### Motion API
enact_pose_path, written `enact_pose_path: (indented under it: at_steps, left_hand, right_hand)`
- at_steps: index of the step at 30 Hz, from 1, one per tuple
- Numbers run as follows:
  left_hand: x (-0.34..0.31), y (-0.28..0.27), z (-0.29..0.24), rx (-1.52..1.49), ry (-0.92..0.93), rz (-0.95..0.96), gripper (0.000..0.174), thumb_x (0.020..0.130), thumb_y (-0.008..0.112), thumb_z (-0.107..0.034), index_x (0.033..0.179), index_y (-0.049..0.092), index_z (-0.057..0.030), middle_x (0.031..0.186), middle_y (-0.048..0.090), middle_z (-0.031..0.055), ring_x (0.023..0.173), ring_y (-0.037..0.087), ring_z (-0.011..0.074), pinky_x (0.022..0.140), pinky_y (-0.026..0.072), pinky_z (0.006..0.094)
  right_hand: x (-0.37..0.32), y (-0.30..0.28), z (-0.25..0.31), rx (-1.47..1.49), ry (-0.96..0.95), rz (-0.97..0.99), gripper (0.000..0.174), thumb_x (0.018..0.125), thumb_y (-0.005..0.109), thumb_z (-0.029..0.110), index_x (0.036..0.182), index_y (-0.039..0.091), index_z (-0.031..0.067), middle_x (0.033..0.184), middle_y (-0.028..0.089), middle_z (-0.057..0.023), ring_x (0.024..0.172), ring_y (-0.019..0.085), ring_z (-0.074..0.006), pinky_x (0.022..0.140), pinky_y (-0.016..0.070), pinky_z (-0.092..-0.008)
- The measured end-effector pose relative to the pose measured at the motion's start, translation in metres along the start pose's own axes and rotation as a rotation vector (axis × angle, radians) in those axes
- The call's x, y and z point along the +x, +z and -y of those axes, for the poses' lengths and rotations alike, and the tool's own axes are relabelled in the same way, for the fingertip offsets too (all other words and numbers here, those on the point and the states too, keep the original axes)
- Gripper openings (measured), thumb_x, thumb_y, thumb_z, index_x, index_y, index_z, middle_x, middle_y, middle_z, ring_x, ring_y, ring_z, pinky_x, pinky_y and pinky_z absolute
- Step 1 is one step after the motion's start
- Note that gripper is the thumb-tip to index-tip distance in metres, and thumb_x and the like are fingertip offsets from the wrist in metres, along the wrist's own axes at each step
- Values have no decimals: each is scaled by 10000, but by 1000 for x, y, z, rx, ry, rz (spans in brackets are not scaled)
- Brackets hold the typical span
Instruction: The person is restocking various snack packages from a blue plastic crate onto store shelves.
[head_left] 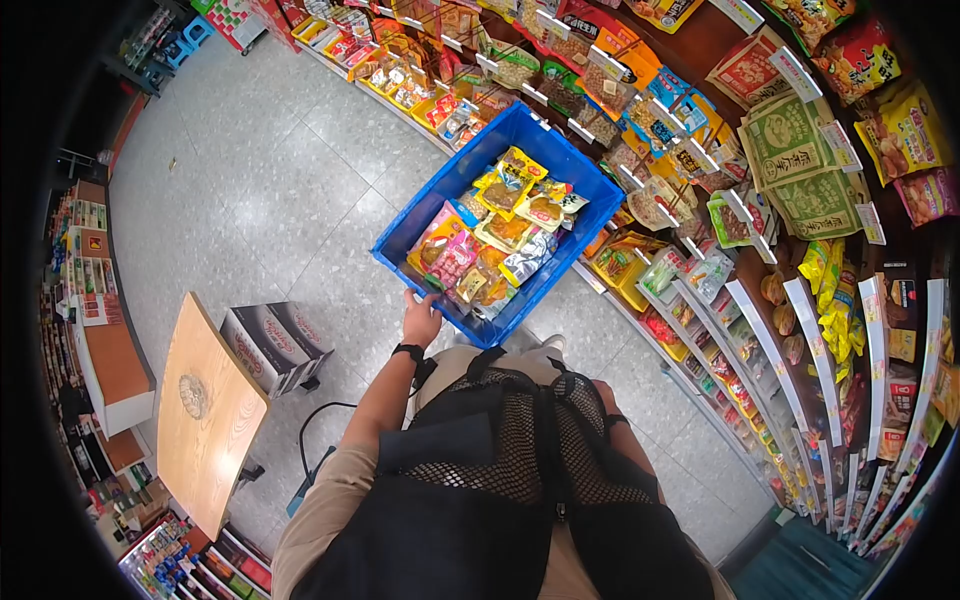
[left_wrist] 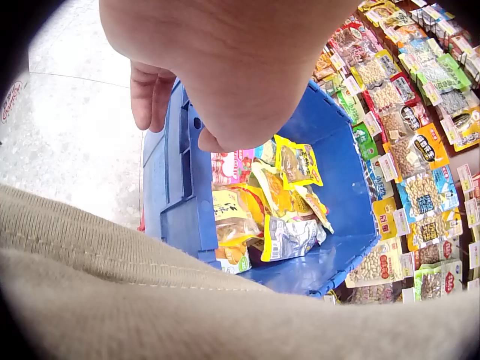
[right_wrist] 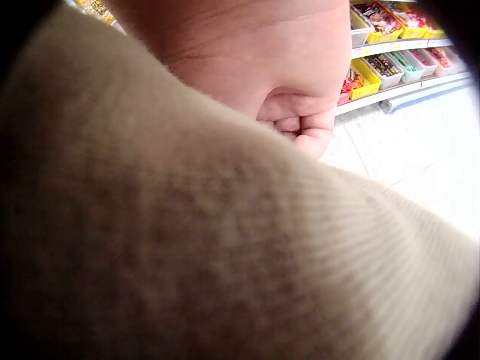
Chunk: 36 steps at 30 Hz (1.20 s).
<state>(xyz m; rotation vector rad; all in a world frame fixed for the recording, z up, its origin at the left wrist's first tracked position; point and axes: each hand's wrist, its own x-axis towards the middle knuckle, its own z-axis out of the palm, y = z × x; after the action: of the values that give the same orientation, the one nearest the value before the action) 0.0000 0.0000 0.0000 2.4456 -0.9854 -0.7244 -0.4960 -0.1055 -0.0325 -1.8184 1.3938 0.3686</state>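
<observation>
In the head view, a blue plastic crate (head_left: 590,190) is in front of the person, beside the snack shelves. Several packaged snacks lie heaped in it, among them a yellow pack (head_left: 508,180) and a pink pack (head_left: 452,255). The left hand (head_left: 421,322) grips the crate's near rim. From the left wrist, that hand (left_wrist: 225,67) shows its fingers over the crate's outer side and its thumb at the inner side. Close to the body hangs the right hand (right_wrist: 304,105), fingers loosely curled and holding nothing; the sleeve hides part of it.
Shelves with hanging snack bags (head_left: 800,150) and yellow bins (head_left: 625,265) run along the right. At the left stand a wooden table (head_left: 225,400) and a printed carton (head_left: 275,345). Grey tiled floor (head_left: 290,200) stretches between the left-hand counter (head_left: 110,360) and the shelves.
</observation>
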Motion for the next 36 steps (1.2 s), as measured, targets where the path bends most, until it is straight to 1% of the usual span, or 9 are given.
enact_pose_path:
  at_steps: [8, 11, 14, 17, 20, 23, 26, 32, 36]
  left_hand:
    - [-1, -1, -2, -7, 5, -8, 357, 793, 637, -137, 1149, 655, -155, 1402, 326, 244, 983, 621, 457, 908, 510, 475]
    - [-2, -7, -8, 11, -1, 4, 351, 793, 632, -138, 1143, 658, -153, 1379, 342, 242, 999, 609, 457, 914, 504, 480]
    - [5, -4, -4, 44, 21, -7, 330, 796, 625, -144, 1123, 663, -147, 1336, 362, 236, 999, 600, 449, 910, 503, 478]
    - [13, -5, -2, 70, 27, 28, 301, 799, 620, -153, 1097, 664, -137, 1276, 399, 230, 986, 598, 444, 898, 506, 475]
    - [21, -1, 6, 110, 87, 38, 253, 807, 620, -163, 1052, 664, -122, 1220, 439, 230, 975, 599, 431, 886, 507, 468]
    - [29, -2, 9, 63, 70, 107, 214, 818, 620, -177, 1017, 663, -110, 1174, 469, 228, 967, 597, 414, 878, 505, 474]
    - [35, 3, 16, 12, 54, 111, 194, 829, 622, -196, 998, 664, -109, 1152, 484, 229, 954, 593, 404, 870, 504, 476]
    - [39, 4, 28, -4, 95, 133, 185, 843, 618, -216, 990, 670, -116, 1142, 502, 233, 964, 588, 415, 870, 501, 476]
    - [43, 3, 25, 9, 65, 144, 177, 849, 615, -223, 974, 680, -116, 1133, 508, 238, 966, 584, 424, 869, 500, 477]
  right_hand:
    - [-3, 1, -1, 46, -9, -11, 208, 824, 555, 215, 855, 734, 114, 891, 715, -156, 862, 692, -340, 788, 543, -427]
    - [-2, 6, -3, -30, 9, 2, 217, 829, 538, 206, 848, 733, 113, 898, 714, -156, 870, 690, -340, 793, 541, -428]
    - [-6, 8, 3, -10, 25, -7, 225, 828, 527, 203, 847, 733, 114, 910, 713, -154, 885, 686, -338, 803, 539, -427]
    - [-19, 2, 22, 122, 109, -1, 227, 824, 527, 202, 856, 735, 118, 922, 713, -150, 899, 683, -333, 816, 535, -420]
    - [-26, 11, 26, 199, 181, -17, 226, 820, 531, 203, 866, 736, 120, 928, 714, -144, 903, 681, -332, 823, 532, -415]
    - [-26, 23, 25, 198, 223, -36, 222, 817, 538, 206, 866, 737, 121, 926, 715, -144, 899, 681, -331, 819, 533, -412]
    - [-26, 32, 26, 216, 209, -76, 218, 817, 546, 211, 863, 739, 121, 914, 717, -144, 885, 685, -330, 806, 537, -411]
    - [-27, 41, 25, 258, 283, -63, 220, 828, 557, 233, 866, 743, 124, 898, 722, -145, 867, 694, -323, 797, 543, -406]
    - [-25, 44, 23, 275, 302, -63, 218, 826, 563, 236, 872, 745, 125, 900, 721, -146, 873, 696, -318, 799, 542, -407]
